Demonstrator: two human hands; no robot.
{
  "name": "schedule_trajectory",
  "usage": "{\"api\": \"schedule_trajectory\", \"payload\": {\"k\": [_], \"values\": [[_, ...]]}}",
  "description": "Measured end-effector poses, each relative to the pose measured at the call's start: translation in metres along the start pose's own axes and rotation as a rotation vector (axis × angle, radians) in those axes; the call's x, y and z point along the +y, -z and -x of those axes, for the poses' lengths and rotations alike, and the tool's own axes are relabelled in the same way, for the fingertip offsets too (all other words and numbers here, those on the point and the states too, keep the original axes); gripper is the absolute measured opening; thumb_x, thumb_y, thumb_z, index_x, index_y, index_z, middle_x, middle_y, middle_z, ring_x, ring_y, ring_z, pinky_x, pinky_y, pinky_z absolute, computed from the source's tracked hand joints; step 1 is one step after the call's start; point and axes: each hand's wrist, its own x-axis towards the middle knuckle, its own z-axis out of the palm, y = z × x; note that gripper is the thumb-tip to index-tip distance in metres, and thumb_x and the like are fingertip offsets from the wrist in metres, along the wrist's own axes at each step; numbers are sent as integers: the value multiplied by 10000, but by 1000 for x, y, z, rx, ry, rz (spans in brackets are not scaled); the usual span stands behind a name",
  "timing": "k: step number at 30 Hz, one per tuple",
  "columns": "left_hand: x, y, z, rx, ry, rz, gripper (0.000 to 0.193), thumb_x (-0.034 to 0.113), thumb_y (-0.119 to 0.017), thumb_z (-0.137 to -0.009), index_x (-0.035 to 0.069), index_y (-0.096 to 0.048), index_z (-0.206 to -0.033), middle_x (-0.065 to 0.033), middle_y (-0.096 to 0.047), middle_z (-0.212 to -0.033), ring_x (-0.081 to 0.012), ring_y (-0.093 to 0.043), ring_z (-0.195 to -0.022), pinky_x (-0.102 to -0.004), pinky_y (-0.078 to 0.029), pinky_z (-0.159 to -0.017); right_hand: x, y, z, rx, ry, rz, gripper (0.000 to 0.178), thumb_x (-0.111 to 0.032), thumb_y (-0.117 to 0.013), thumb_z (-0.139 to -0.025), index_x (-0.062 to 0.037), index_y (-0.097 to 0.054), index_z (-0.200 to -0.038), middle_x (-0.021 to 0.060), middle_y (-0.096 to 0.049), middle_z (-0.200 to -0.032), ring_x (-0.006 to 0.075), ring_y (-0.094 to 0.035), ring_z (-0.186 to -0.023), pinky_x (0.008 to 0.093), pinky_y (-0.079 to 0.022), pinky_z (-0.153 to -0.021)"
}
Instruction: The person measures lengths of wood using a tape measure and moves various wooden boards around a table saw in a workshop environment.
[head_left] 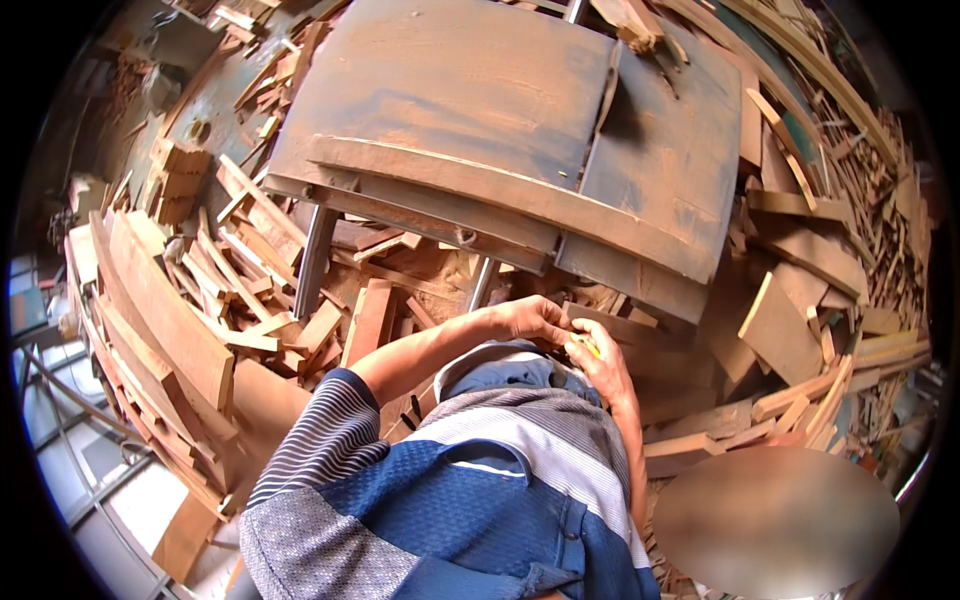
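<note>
Just off the near edge of the counter (450,80), noted left hand (535,318) and right hand (605,370) close together before the waist, with right grip closed around a small yellow item (588,345), likewise just off that edge, and left grip with fingers bent beside it, unable to determine whether clamped on anything. Along the counter's near side, observed a long wooden bar (450,182). Left of the counter, recorded a stack of broad planks (180,310); right of it, narrow offcuts (880,220) heaped; at its far edge, loose scraps (630,22).
</note>
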Motion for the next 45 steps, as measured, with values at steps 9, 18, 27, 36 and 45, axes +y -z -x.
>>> {"api": "schedule_trajectory", "payload": {"k": [9, 18, 27, 36, 45], "values": [[47, 127, 114, 915, -287, -303, 257, 205, -812, -949, 11, -740, -1102, -70, -746, -964, -165, -703, -890, -339, -580, -824, 16, 49, 9, 196, 165, 511, 526, -225, -825, -835, -78, -693, -1323, 170, -690, -1173, 348, -680, -1090, 434, -541, -953], [56, 432, 370, 1874, -187, -851, 359, 295, -844, -916, 0, -789, -1114, -85, -781, -989, -166, -662, -855, -347, -554, -792, 124, 232, 8, 666, 95, 735, 543, -173, -822, -834, -86, -695, -1354, 200, -653, -1216, 380, -632, -1138, 465, -512, -1005], [36, 483, 321, 1661, -358, -301, 199, 239, -830, -965, 103, -697, -1025, 88, -488, -686, -30, -348, -534, -254, -261, -465, 75, 268, -42, 778, -155, 900, 547, -285, -825, -848, -191, -710, -1374, 156, -686, -1254, 355, -633, -1222, 449, -509, -1051], [39, 451, 309, 1674, -294, -554, 344, 383, -711, -1043, 52, -703, -950, 55, -522, -710, -70, -413, -637, -280, -340, -583, 55, 266, -95, 642, -260, 993, 567, -334, -825, -839, -217, -712, -1382, 148, -678, -1293, 368, -605, -1251, 487, -501, -1074], [45, 449, 312, 1728, -84, -770, 394, 367, -655, -1063, -23, -712, -1061, -53, -676, -777, -161, -586, -710, -370, -472, -692, 50, 266, -108, 547, -372, 960, 544, -327, -817, -875, -253, -696, -1401, 134, -663, -1327, 350, -594, -1291, 522, -496, -1081]]}}
